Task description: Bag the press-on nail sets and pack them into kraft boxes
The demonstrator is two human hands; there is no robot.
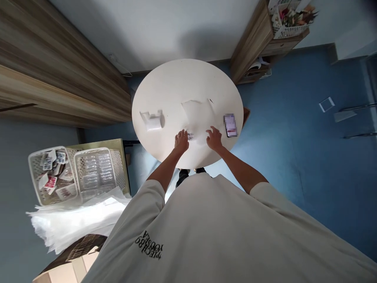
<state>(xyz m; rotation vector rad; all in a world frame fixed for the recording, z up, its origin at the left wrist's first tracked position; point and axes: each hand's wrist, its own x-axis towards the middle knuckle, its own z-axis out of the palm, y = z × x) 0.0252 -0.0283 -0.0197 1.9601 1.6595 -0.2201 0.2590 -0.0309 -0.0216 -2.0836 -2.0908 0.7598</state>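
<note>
Your left hand (181, 139) curls at a small printed item (190, 136); your right hand (214, 138) is spread

Before you is the round white desk (182, 78). A thin white sheet (198, 114) lies around its middle, far edge uneven. To the left, well apart from your left hand, sits a folded white piece (153, 122). On the right, near your right hand, lies a phone (230, 125). Your right fingers are bent and apart. The small printed item lies near, between your hands, just beside your left fingers; whether they pinch it, I cannot tell.
</note>
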